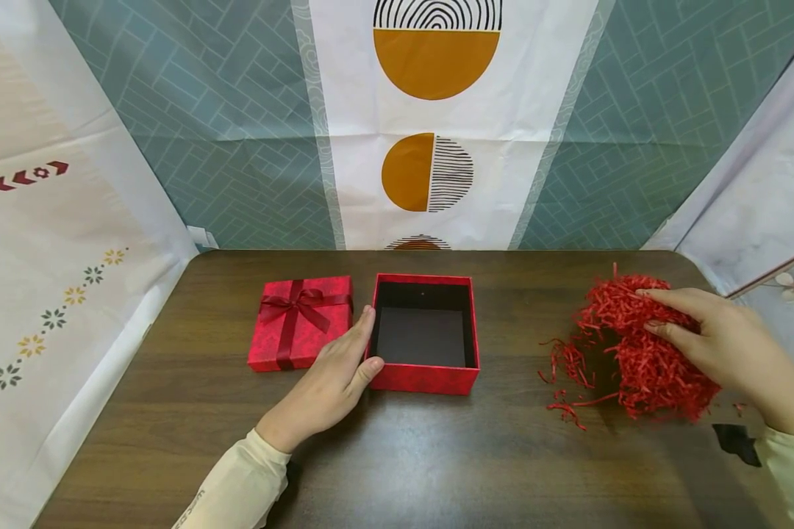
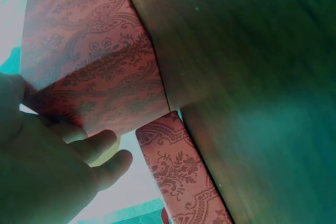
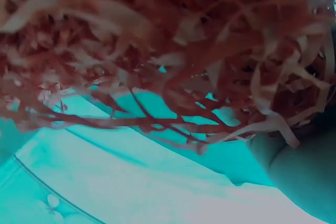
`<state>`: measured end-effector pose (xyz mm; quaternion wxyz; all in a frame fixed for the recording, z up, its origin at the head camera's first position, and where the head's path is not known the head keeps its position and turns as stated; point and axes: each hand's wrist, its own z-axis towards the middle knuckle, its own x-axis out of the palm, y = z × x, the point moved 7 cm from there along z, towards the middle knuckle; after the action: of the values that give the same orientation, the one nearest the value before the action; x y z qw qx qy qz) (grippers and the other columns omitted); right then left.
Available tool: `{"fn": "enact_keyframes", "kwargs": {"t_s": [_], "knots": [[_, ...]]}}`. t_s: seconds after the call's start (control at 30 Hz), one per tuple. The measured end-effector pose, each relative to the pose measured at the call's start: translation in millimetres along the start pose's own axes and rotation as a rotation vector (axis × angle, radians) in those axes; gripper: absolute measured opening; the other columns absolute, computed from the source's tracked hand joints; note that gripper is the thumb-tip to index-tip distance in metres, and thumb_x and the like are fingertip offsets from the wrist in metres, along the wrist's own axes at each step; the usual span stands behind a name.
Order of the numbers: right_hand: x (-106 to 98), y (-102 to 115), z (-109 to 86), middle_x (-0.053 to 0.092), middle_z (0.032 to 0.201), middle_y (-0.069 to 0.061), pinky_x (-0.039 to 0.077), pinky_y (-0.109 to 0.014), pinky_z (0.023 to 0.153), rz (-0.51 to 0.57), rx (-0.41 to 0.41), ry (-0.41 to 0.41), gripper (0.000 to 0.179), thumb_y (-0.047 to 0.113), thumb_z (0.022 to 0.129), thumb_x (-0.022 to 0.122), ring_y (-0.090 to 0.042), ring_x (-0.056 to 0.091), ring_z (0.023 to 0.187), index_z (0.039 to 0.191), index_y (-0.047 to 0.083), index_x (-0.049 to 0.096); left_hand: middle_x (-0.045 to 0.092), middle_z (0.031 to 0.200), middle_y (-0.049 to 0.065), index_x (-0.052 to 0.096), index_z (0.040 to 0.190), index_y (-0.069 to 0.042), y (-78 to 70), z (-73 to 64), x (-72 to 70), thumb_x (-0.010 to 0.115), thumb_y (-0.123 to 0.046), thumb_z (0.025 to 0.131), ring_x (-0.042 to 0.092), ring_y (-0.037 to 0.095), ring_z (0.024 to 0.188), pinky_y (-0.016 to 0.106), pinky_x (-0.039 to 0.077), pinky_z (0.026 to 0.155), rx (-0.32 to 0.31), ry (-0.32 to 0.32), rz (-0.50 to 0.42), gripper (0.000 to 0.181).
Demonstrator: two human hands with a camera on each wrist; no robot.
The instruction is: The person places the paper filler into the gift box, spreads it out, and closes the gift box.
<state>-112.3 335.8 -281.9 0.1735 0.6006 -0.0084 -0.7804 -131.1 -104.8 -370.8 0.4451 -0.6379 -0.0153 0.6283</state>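
Note:
An open red gift box with a black inside stands mid-table. My left hand lies along its left wall, fingers extended and thumb at the near left corner. In the left wrist view the patterned wall of the box is close to the fingers. Over at the right, my right hand grips a clump of red shredded paper, thumb and fingers sunk into it. Paper strands fill the upper right wrist view and hide most of that hand.
Left of the box lies its red lid with a dark red ribbon bow, partly behind the left hand. Loose paper strands are scattered left of the clump. A patterned cloth backdrop borders the far edge of the wooden table.

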Motion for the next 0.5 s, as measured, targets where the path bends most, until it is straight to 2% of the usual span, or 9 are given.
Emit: {"fn": "enact_keyframes", "kwargs": {"t_s": [0.33,0.43,0.5], "knots": [[-17,11,6.4,0.068,0.112,-0.028,0.044,-0.061,0.069,-0.016,-0.056,-0.053,0.046,-0.006,0.079,0.080,-0.049,0.064,0.090,0.123,-0.003,0.068,0.015,0.167,0.011,0.013,0.162,-0.006,0.2,0.4,0.1,0.049,-0.042,0.106,0.023,0.035,0.149,0.060,0.024,0.114,0.000,-0.004,-0.004,0.076],[-23,13,8.6,0.069,0.110,-0.027,0.045,-0.050,0.067,-0.039,-0.071,-0.070,0.046,-0.007,0.078,0.080,-0.039,0.065,0.082,0.122,-0.003,0.069,0.015,0.167,0.012,0.012,0.162,-0.006,0.9,0.7,0.8,0.049,-0.042,0.106,0.023,0.036,0.149,0.060,0.024,0.114,0.000,-0.004,-0.005,0.076],[-26,14,9.9,0.070,0.108,-0.024,0.044,-0.039,0.065,-0.049,-0.084,-0.083,0.045,-0.006,0.078,0.081,-0.030,0.064,0.076,0.121,-0.001,0.070,0.015,0.167,0.012,0.013,0.162,-0.005,1.4,0.7,1.1,0.049,-0.042,0.106,0.023,0.036,0.149,0.061,0.024,0.114,-0.002,-0.002,-0.006,0.076]]}}
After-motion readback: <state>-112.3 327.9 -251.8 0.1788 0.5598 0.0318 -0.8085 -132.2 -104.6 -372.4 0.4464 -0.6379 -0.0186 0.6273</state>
